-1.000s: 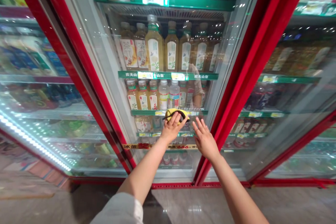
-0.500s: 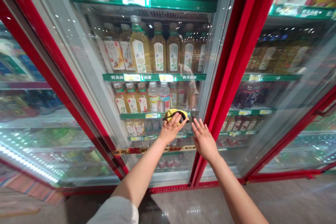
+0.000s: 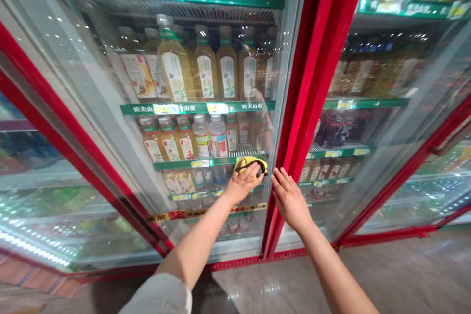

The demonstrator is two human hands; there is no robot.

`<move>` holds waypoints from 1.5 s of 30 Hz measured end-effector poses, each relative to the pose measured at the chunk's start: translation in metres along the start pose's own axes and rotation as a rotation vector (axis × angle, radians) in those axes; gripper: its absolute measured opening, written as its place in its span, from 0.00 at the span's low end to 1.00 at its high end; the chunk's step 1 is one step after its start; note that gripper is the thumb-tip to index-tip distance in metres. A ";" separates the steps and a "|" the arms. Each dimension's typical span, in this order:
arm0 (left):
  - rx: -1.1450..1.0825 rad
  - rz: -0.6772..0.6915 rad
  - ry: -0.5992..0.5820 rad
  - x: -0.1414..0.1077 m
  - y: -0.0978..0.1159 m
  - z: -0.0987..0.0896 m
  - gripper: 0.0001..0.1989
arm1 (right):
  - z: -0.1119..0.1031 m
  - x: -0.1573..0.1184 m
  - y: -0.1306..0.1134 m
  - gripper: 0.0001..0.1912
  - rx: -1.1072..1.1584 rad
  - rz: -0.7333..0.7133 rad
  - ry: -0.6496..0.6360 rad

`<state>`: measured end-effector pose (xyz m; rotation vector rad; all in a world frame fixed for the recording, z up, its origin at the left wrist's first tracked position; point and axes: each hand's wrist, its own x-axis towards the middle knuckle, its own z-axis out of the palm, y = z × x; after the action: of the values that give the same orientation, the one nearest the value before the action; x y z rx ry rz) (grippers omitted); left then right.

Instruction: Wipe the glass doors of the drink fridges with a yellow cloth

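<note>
reaching up from the bottom of the frame, two bare forearms meet a glass door (image 3: 237,245), with the left hand (image 3: 241,186) just below the middle of the picture and the right hand (image 3: 292,201) a little to its right. the left grip is holding a yellow and black cloth (image 3: 250,163): its fingers bend over the cloth, which sits in front of the door near the frame's centre, just right of it; the thumb is hidden. the right grip is wide and flat, its fingers stretched out toward the upper left, near the cloth but apart from it. that hand overlaps a red door frame (image 3: 294,108) that slants down through the picture, and whether it touches is hard to tell. a grey sleeve (image 3: 162,294) covers part of the left arm at the bottom edge. behind the glass, tall bottles (image 3: 174,71) stand in a row above the centre, with small bottles (image 3: 171,142) on the shelf below them, over green shelf strips (image 3: 196,108). a printed banner (image 3: 206,213) crosses the door below the left hand. grey floor (image 3: 390,270) fills the lower right.
</note>
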<state>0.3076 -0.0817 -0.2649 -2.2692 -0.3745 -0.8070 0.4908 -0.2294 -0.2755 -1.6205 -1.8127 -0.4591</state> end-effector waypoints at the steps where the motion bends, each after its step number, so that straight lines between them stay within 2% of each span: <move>1: -0.009 0.050 -0.005 -0.005 0.001 0.000 0.31 | -0.001 -0.001 0.002 0.31 0.004 -0.004 -0.002; 4: -0.023 0.079 -0.019 -0.005 0.003 0.002 0.32 | -0.005 -0.003 0.010 0.31 0.021 0.000 0.011; 8: -0.022 -0.088 0.003 0.021 0.016 0.010 0.34 | -0.005 -0.007 0.017 0.28 0.043 0.022 0.028; 10: -0.026 -0.113 0.024 0.025 0.022 0.014 0.33 | -0.004 -0.010 0.021 0.27 0.068 0.011 0.022; 14: -0.039 0.095 0.020 0.012 0.024 0.017 0.28 | -0.004 -0.012 0.028 0.27 0.123 -0.029 -0.001; 16: -0.034 0.145 0.026 0.013 0.023 0.017 0.26 | -0.006 -0.012 0.032 0.26 0.137 -0.047 -0.013; 22: -0.043 -0.033 -0.018 0.036 0.033 0.025 0.27 | -0.014 -0.011 0.040 0.26 0.128 -0.078 -0.032; 28: -0.118 0.076 -0.056 0.029 0.031 0.025 0.29 | -0.020 -0.018 0.043 0.28 0.077 -0.038 -0.060; 33: -0.161 -0.006 -0.049 0.031 0.030 0.031 0.31 | -0.025 -0.022 0.043 0.29 0.078 -0.035 -0.042; 38: -0.225 0.119 -0.121 -0.003 0.046 0.041 0.18 | -0.025 -0.029 0.040 0.28 0.064 -0.049 -0.063; 40: -0.226 0.146 -0.122 -0.010 0.045 0.039 0.16 | -0.025 -0.031 0.038 0.29 0.065 -0.061 -0.069; 42: -0.210 0.119 -0.117 -0.008 0.039 0.034 0.19 | -0.025 -0.032 0.037 0.30 0.067 -0.065 -0.070; 45: -0.136 -0.080 -0.102 0.000 0.031 0.028 0.29 | -0.026 -0.031 0.033 0.30 0.071 -0.057 -0.070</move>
<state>0.3345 -0.0847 -0.2963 -2.4423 -0.4735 -0.7795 0.5292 -0.2633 -0.2824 -1.5578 -1.9089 -0.3628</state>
